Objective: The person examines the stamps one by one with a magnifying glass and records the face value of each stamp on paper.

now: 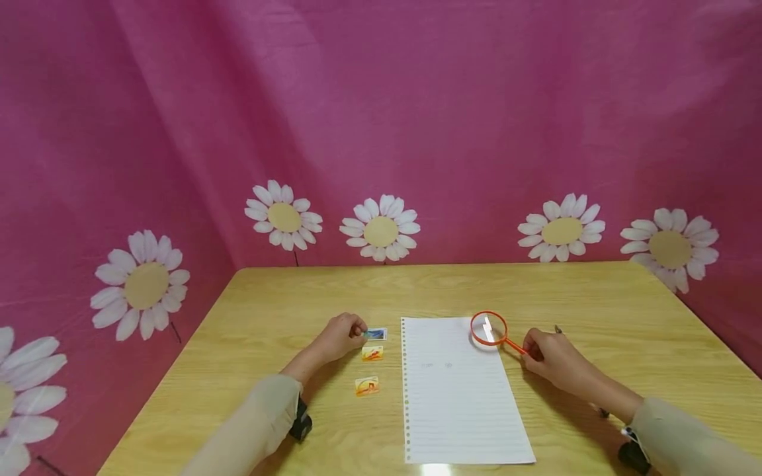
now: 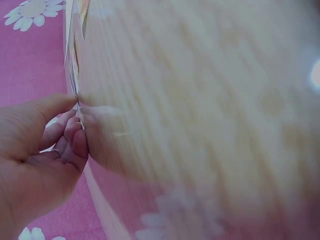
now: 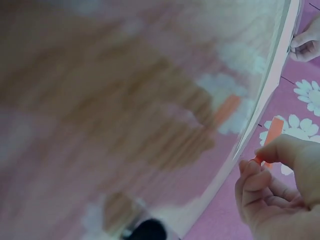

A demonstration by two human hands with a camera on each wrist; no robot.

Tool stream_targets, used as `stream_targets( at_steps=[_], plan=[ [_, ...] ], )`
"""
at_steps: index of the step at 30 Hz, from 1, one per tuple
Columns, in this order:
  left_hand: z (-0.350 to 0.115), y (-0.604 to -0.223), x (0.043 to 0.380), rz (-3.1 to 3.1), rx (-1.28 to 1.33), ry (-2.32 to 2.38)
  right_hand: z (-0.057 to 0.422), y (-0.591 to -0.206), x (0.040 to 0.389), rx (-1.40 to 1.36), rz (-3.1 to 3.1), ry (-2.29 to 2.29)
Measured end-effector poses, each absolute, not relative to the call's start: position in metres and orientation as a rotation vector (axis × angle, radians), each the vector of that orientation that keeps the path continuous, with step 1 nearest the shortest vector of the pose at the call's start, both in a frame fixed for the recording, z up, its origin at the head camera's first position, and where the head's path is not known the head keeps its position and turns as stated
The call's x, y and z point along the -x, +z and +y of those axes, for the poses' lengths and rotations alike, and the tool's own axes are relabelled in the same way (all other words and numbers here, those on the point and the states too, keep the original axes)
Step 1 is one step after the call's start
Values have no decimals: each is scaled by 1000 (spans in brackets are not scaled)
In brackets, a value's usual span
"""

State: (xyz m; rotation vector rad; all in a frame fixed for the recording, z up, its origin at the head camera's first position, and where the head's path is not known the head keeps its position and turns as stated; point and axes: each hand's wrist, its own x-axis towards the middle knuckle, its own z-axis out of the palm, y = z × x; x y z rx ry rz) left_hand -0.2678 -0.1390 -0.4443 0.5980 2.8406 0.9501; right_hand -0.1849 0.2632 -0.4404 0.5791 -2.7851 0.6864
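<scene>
My right hand (image 1: 556, 360) grips the red handle of a magnifying glass (image 1: 515, 346). Its round lens hovers over the top right corner of a lined sheet of paper (image 1: 458, 410). The right wrist view shows the orange-red handle (image 3: 274, 131) between thumb and fingers. At the left, my left hand (image 1: 340, 337) pinches the left edge of a small blue stamp-like card (image 1: 378, 334). In the left wrist view, thumb and fingertips meet at a thin edge. Two yellow-orange stamp-like cards (image 1: 372, 354) (image 1: 367, 385) lie below the blue one.
A dark pen-like thing (image 1: 557, 329) lies partly hidden beneath my right hand and wrist. Faint writing marks the paper's upper part. The glossy wooden table (image 1: 309, 291) meets a pink flowered cloth (image 1: 452, 132) at the back and left.
</scene>
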Motion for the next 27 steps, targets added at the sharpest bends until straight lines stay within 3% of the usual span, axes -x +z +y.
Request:
stream_targets(
  at_steps=[27],
  plan=[
    [-147, -442, 269, 2797, -615, 968, 216, -436, 215, -844, -2766, 684]
  ],
)
